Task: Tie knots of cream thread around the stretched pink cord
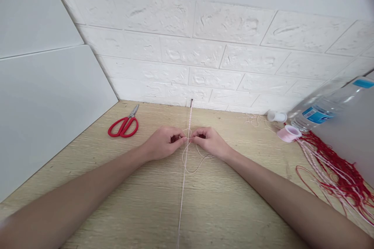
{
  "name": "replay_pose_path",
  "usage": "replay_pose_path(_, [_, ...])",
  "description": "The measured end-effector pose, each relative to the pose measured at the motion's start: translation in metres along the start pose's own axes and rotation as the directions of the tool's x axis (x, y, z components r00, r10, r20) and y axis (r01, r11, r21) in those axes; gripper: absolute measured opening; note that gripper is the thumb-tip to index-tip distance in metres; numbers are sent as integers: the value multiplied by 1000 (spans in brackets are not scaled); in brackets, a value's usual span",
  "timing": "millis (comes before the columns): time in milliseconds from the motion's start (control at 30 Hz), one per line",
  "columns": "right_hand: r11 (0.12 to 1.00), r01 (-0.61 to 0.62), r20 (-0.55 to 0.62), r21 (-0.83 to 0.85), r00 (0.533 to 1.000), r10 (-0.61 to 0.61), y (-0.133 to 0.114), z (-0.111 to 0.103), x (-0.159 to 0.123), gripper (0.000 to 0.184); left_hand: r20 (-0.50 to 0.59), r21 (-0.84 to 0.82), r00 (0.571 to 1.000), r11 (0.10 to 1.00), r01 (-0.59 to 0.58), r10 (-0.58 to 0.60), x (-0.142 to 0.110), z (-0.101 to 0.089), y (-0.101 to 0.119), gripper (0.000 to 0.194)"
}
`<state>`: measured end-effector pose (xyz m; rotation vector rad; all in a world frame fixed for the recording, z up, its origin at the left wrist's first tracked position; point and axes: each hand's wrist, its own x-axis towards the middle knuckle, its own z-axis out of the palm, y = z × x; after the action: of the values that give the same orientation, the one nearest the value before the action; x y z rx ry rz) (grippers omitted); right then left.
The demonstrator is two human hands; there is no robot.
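A pale pink cord (pixel 182 190) runs taut from the wall's foot toward me, down the middle of the table. Its far stretch is a knotted pink-and-white braid (pixel 190 116), dark at the tip by the wall. On the left of the cord, my left hand (pixel 167 142) pinches a thin light thread. Across from it my right hand (pixel 210 142) pinches thread too, fingertips almost meeting the left ones. A loose loop of the thin thread (pixel 195 172) hangs below the fingers over the cord. What lies exactly between the fingertips is too small to make out.
Red-handled scissors (pixel 123 126) lie at the left. To the right are a pink thread spool (pixel 289 134), a white spool (pixel 277 116), a clear bottle (pixel 320 113) and a heap of red and pink cords (pixel 339 171). A white brick-patterned wall (pixel 204 54) closes the back.
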<state>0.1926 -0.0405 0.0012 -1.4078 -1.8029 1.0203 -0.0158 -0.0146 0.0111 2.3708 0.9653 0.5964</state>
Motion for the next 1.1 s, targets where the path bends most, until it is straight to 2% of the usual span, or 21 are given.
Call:
replay_pose_path(200, [1000,-11,18,19,1000,10,0,-2,1,18,-3,-26,999,998,52,-52,0,-1,1,26])
replay_pose_path(300, [1000,-2,21,20,1000,2,1,-2,0,15,-25,-22,997,998,66,-67,2,-2,1,32])
replay_pose_path(400, [999,41,14,6,999,-41,2,-1,-1,13,-62,20,993,994,104,-102,3,-2,0,39])
replay_pose_path(500, [992,123,-11,-38,992,-123,4,1,-2,11,-72,23,987,989,147,-145,5,0,-1,33])
replay_pose_path(600, [966,218,-76,-137,970,-230,6,4,-3,9,-42,-13,985,986,166,-167,6,1,-2,26])
replay_pose_path(700, [908,319,-123,-271,924,-362,7,5,-3,8,30,-57,985,984,171,-169,7,0,-1,24])
replay_pose_path(800, [842,370,-137,-392,882,-451,7,7,-4,8,89,-132,983,977,170,-159,10,-2,0,24])
replay_pose_path(933, [805,372,-146,-462,863,-483,9,8,-5,7,120,-184,980,967,177,-156,12,-3,2,24])
replay_pose_path(1100, [808,379,-177,-451,849,-497,12,8,-3,7,132,-165,974,965,202,-181,12,-3,5,30])
